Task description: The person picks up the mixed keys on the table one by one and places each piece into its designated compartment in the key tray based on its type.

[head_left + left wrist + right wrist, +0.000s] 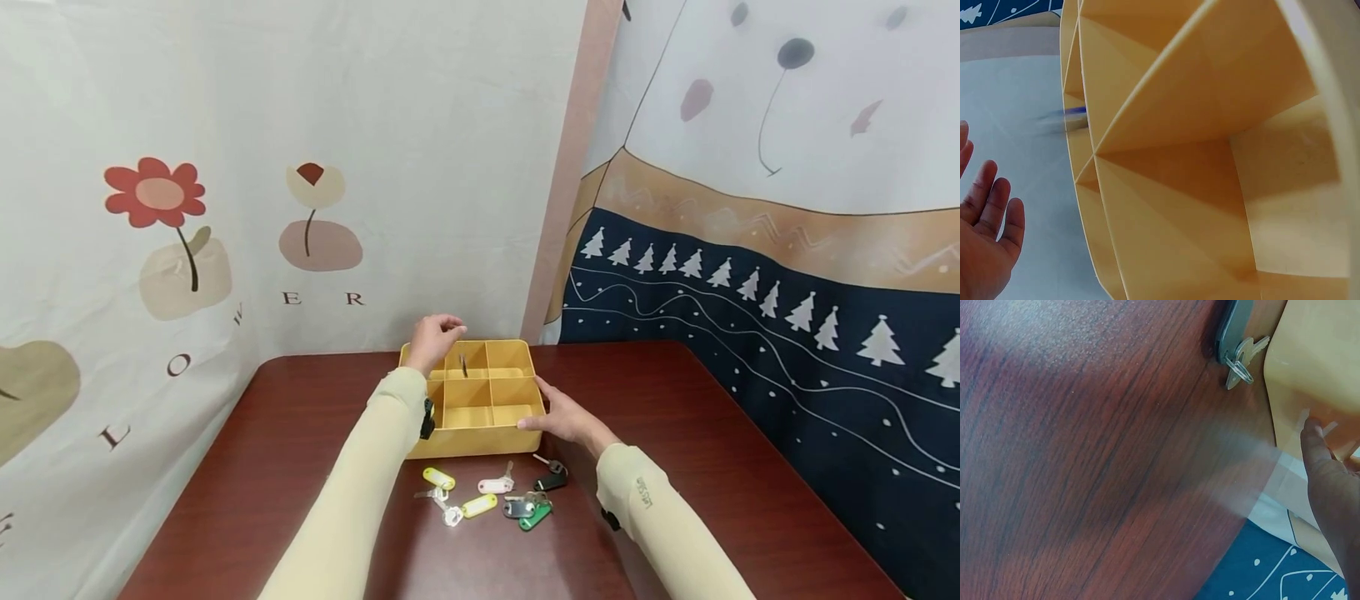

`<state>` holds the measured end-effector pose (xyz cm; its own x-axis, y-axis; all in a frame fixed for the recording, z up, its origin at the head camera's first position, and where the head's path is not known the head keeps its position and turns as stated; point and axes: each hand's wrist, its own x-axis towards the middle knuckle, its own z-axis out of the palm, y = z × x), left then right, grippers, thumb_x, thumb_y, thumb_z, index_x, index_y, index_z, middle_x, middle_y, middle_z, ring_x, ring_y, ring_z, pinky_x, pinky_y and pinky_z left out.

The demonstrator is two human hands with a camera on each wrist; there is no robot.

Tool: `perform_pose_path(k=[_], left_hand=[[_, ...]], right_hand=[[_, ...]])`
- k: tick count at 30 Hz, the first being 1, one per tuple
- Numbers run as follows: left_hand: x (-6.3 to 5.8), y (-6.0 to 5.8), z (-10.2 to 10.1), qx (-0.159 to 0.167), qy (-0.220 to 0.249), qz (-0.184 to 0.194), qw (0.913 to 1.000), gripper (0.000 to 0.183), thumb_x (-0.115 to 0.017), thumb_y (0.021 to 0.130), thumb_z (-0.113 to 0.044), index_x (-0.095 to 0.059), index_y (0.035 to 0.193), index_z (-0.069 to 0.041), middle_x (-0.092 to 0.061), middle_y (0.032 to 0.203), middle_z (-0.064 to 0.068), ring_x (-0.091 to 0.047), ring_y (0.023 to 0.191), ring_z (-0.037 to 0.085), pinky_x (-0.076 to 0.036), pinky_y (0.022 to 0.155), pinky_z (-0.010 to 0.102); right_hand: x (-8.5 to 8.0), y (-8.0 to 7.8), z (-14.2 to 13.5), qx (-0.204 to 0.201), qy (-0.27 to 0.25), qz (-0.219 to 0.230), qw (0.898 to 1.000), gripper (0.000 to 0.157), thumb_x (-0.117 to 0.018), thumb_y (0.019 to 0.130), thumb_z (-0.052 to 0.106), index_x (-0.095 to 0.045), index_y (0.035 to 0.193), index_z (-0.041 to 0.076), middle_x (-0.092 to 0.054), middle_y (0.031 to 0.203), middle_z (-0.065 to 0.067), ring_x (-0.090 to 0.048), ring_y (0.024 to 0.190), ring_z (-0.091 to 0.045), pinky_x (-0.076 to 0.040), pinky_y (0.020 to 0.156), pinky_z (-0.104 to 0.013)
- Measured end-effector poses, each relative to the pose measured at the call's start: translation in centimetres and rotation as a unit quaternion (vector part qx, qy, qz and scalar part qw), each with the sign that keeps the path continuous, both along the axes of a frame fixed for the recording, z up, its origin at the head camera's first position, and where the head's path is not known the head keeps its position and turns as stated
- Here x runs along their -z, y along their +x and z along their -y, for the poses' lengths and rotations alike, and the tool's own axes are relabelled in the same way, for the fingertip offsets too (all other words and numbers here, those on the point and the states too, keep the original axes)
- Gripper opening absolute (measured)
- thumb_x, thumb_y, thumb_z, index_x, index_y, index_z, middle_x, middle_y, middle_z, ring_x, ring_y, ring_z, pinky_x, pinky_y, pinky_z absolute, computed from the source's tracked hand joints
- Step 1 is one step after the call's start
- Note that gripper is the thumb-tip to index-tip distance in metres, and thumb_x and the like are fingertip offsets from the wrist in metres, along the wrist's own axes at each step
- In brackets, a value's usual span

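Observation:
A yellow divided box [472, 442] with several compartments stands near the back of the table. My left hand [433, 340] is raised over its back left part, fingers loosely bent and holding nothing; the left wrist view shows these fingers [991, 206] apart from the box wall. A blurred thin object with a blue part [1077, 111] shows at the back compartments; in the head view it is a small dark shape [463, 365] in the back middle one. My right hand [568, 417] holds the box's front right corner, thumb against the wall and the other fingers along the side.
In front of the box lie several keys with tags: yellow tags [438, 477], a pale pink tag [495, 485], a black tag [551, 481], a grey tag [519, 508] and a green tag [536, 516]. Printed cloth [420, 167] hangs behind the dark red table [300, 425].

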<state>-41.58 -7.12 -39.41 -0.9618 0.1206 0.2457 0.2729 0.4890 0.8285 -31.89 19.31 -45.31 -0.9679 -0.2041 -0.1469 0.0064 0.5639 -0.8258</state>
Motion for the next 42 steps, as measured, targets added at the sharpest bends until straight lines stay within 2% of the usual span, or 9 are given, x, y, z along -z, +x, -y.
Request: perform_pose_path(k=[4,11,14,18,22,29,34,39,42], left_hand=[[-0.2,0.3,0.4,0.007,0.015,-0.004,0.9999,0.027,-0.064,0.098,-0.021,-0.069,0.119,-0.005,-0.067,0.112,0.012,-0.061,0.102,0.028,-0.05,0.089,0.042],[0.1,0.0,1.2,-0.004,-0.006,-0.023,0.9997,0.028,-0.065,0.096,-0.019,-0.07,0.118,-0.003,-0.07,0.109,0.013,-0.063,0.099,0.027,-0.05,0.086,0.041],[0.1,-0.1,1.6,-0.007,-0.01,-0.017,0.9998,0.027,-0.066,0.096,-0.021,-0.071,0.117,-0.003,-0.07,0.109,0.013,-0.063,0.101,0.028,-0.05,0.088,0.041],[-0.2,0.0,2.0,-0.005,-0.008,0.002,1.0,0.027,-0.066,0.097,-0.022,-0.07,0.118,-0.005,-0.068,0.112,0.011,-0.061,0.102,0.027,-0.05,0.088,0.041],[-0.5,0.2,2.2,-0.002,-0.012,0.007,0.9999,0.027,-0.065,0.097,-0.022,-0.07,0.118,-0.006,-0.068,0.114,0.011,-0.061,0.104,0.027,-0.049,0.09,0.042],[-0.8,0.5,2.5,-0.001,-0.024,0.0,0.9997,0.029,-0.066,0.096,-0.024,-0.07,0.118,-0.005,-0.069,0.113,0.011,-0.062,0.105,0.027,-0.049,0.092,0.042],[-0.7,0.8,2.8,0.005,-0.03,0.001,0.9995,0.03,-0.066,0.096,-0.025,-0.07,0.118,-0.006,-0.069,0.114,0.01,-0.062,0.105,0.027,-0.049,0.092,0.043],[-0.8,1.4,3.1,0.014,-0.022,0.003,0.9997,0.028,-0.066,0.097,-0.024,-0.07,0.118,-0.006,-0.068,0.115,0.011,-0.061,0.106,0.028,-0.048,0.093,0.044],[-0.8,1.7,3.2,0.016,-0.02,-0.001,0.9997,0.026,-0.067,0.096,-0.024,-0.071,0.115,-0.007,-0.068,0.114,0.011,-0.061,0.105,0.027,-0.048,0.093,0.043]], right_hand=[[-0.1,0.0,0.2,-0.001,0.0,-0.001,1.0,0.106,-0.084,0.078,0.041,-0.02,0.159,0.015,-0.033,0.157,-0.015,-0.036,0.138,-0.034,-0.026,0.111,-0.061],[-0.1,0.1,0.2,-0.01,0.001,-0.004,1.0,0.105,-0.084,0.08,0.038,-0.02,0.159,0.013,-0.032,0.157,-0.017,-0.035,0.139,-0.034,-0.025,0.112,-0.06],[-0.1,0.1,0.2,-0.011,-0.003,-0.005,1.0,0.104,-0.083,0.081,0.036,-0.02,0.159,0.012,-0.032,0.157,-0.017,-0.036,0.139,-0.035,-0.025,0.112,-0.061],[-0.3,0.1,0.1,-0.006,-0.002,0.003,1.0,0.107,-0.084,0.079,0.041,-0.02,0.16,0.015,-0.03,0.158,-0.016,-0.034,0.14,-0.034,-0.024,0.112,-0.062],[-0.4,0.0,0.1,0.002,-0.001,0.012,1.0,0.111,-0.085,0.074,0.047,-0.02,0.16,0.018,-0.028,0.16,-0.014,-0.031,0.142,-0.034,-0.023,0.112,-0.062],[-0.4,0.2,0.0,0.001,0.006,0.007,1.0,0.101,-0.081,0.083,0.037,-0.019,0.16,0.017,-0.027,0.16,-0.015,-0.03,0.142,-0.034,-0.022,0.112,-0.062],[-0.2,0.1,-0.1,-0.004,0.007,0.001,1.0,0.1,-0.081,0.084,0.034,-0.019,0.16,0.015,-0.028,0.159,-0.017,-0.03,0.142,-0.035,-0.022,0.113,-0.062],[-0.1,0.1,-0.2,-0.003,0.008,0.002,1.0,0.1,-0.081,0.083,0.036,-0.019,0.16,0.015,-0.028,0.159,-0.017,-0.031,0.141,-0.035,-0.022,0.112,-0.062],[-0.2,0.1,-0.2,-0.002,0.01,0.005,1.0,0.104,-0.082,0.081,0.042,-0.019,0.16,0.016,-0.028,0.159,-0.017,-0.031,0.141,-0.035,-0.023,0.112,-0.062]])
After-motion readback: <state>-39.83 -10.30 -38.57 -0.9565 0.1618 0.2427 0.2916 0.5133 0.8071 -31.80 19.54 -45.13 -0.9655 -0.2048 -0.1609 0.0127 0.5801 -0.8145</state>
